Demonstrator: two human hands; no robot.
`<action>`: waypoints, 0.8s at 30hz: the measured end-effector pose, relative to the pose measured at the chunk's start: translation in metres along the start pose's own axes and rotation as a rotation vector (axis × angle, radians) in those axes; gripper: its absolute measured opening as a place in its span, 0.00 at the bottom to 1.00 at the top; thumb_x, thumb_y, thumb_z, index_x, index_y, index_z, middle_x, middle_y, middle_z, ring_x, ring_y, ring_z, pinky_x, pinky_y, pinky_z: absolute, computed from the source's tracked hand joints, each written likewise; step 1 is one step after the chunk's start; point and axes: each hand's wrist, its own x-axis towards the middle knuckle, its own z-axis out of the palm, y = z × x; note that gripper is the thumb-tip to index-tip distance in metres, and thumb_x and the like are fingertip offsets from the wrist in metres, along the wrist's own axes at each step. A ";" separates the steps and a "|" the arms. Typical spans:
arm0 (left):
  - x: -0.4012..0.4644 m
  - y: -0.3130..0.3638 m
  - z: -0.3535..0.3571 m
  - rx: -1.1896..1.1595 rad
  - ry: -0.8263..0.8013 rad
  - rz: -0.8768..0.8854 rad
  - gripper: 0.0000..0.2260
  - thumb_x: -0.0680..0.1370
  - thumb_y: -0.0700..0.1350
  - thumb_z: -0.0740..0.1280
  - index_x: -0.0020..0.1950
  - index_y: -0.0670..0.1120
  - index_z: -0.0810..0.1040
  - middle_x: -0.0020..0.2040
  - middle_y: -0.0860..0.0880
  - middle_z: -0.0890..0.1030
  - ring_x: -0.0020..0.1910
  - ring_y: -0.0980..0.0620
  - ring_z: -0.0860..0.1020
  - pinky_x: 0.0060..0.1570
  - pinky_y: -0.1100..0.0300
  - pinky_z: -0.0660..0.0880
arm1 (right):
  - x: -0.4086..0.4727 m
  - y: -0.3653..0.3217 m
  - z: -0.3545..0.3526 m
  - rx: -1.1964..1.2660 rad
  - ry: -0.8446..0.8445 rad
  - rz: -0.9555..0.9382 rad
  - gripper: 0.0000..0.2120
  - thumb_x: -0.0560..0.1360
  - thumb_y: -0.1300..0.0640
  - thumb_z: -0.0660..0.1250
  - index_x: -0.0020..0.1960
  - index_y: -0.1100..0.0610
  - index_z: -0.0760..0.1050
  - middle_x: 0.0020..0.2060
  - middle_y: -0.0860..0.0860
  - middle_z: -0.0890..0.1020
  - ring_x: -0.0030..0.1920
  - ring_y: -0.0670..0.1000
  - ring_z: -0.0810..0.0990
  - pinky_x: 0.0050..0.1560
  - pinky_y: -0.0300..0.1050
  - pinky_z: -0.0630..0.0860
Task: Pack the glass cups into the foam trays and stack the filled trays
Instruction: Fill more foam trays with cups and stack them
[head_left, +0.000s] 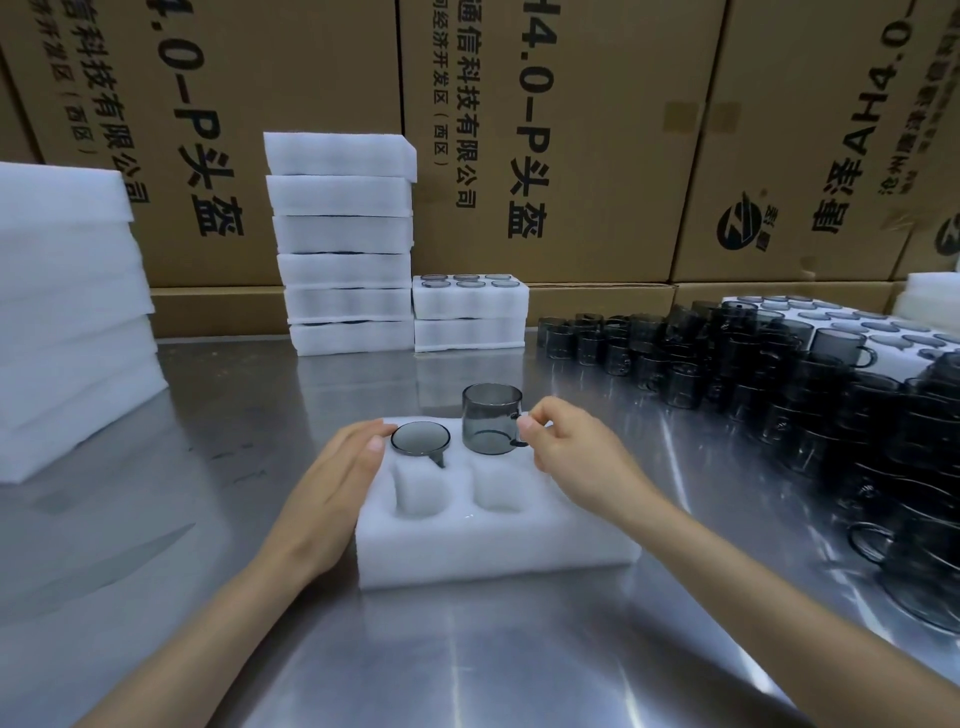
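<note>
Behind hands (571, 447) packing a cup (491, 418), cartons (561, 130) read "4.0-P头盔".

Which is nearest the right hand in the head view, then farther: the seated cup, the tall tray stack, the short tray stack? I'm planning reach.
1. Seated cup, sunk in the tray's far-left pocket, just left of the right hand.
2. Short tray stack, straight behind at the table's back.
3. Tall tray stack, back and farther left.
</note>
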 end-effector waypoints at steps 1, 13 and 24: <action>0.000 0.000 0.000 0.004 0.000 0.001 0.14 0.78 0.59 0.52 0.58 0.63 0.74 0.60 0.68 0.74 0.63 0.69 0.68 0.56 0.80 0.61 | 0.000 0.000 0.000 -0.017 0.001 0.001 0.13 0.79 0.44 0.55 0.39 0.47 0.67 0.48 0.53 0.78 0.35 0.49 0.73 0.34 0.43 0.64; -0.001 0.003 0.000 0.025 -0.009 0.034 0.13 0.81 0.55 0.52 0.59 0.63 0.73 0.60 0.68 0.74 0.63 0.69 0.68 0.57 0.79 0.61 | 0.000 -0.004 0.005 -0.108 0.028 -0.018 0.12 0.79 0.45 0.57 0.43 0.50 0.72 0.35 0.44 0.75 0.45 0.48 0.75 0.35 0.40 0.66; 0.002 0.007 -0.004 0.044 -0.014 -0.015 0.13 0.80 0.61 0.53 0.58 0.63 0.73 0.60 0.68 0.73 0.63 0.70 0.68 0.58 0.78 0.62 | 0.006 0.001 -0.013 -0.210 0.153 -0.117 0.12 0.78 0.41 0.56 0.45 0.45 0.75 0.36 0.41 0.77 0.46 0.51 0.77 0.41 0.45 0.71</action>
